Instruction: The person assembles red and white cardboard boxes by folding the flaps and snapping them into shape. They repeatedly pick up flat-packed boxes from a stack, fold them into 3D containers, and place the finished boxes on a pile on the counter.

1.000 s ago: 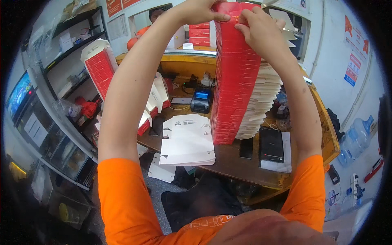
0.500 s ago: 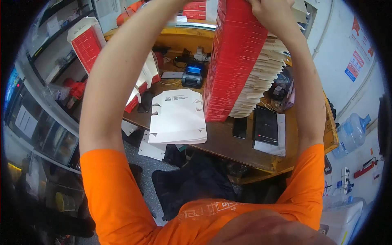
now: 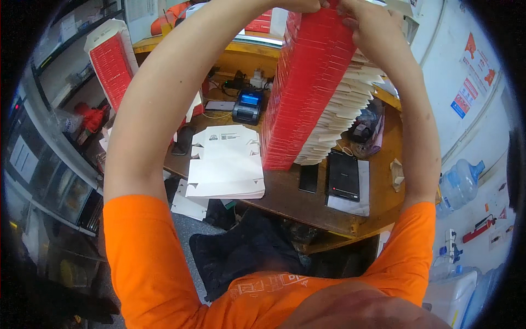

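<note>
A tall stack of red cartons (image 3: 307, 82) with white inner flaps rises from the desk in front of me, leaning slightly. Both my hands are at its top, near the upper edge of the view. My left hand (image 3: 307, 5), partly cut off by that edge, has its fingers closed at the uppermost carton. On the right side of the top, my right hand (image 3: 368, 21) bends its fingers around the carton's edge. Left of the stack's foot lies a pile of flat white carton blanks (image 3: 226, 164), with cut notches along its sides.
A small label printer (image 3: 247, 107) stands behind the white blanks. Right of the stack lie a dark phone (image 3: 308, 179) and a black tablet (image 3: 343, 175) on paper. Another red carton stack (image 3: 112, 68) is at the left. A water bottle (image 3: 460, 183) stands by the right wall.
My view has shifted a little, so the desk things sit further left. Both hands have come lower and closer together at the top of the stack, and their fingers now show more.
</note>
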A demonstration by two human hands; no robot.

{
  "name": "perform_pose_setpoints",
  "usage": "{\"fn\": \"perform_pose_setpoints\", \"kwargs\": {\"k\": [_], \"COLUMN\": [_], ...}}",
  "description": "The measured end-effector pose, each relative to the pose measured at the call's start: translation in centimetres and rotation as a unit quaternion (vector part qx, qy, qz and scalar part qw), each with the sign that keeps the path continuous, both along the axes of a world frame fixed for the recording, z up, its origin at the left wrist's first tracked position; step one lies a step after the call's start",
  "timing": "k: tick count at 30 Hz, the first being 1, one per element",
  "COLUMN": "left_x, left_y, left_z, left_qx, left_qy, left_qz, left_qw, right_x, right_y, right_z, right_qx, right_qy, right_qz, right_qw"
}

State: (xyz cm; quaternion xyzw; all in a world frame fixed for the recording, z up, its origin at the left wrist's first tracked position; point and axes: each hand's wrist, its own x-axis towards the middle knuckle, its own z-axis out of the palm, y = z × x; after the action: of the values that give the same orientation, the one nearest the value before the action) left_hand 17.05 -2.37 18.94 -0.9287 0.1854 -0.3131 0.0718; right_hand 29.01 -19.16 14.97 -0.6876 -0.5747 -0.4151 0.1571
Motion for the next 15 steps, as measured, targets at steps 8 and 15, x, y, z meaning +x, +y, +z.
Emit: {"fn": "perform_pose_setpoints", "kwargs": {"k": [8, 15], "left_x": [1.2, 4.3], "left_y": [1.1, -2.3], "left_z": [-7.4, -28.4], "left_qx": [-0.082, -0.463], "left_qy": [-0.301, -0.243], "left_qz": [0.072, 0.150], "left_qw": [0.948, 0.839], "right_x": [-2.1, -1.8], "right_y": [0.2, 6.1], "right_z": [0.6, 6.6], "right_qx": [0.051, -0.129], "right_qy": [0.054, 0.165], "right_qz": [0.084, -0.096], "right_qw": [0.994, 0.973]}}
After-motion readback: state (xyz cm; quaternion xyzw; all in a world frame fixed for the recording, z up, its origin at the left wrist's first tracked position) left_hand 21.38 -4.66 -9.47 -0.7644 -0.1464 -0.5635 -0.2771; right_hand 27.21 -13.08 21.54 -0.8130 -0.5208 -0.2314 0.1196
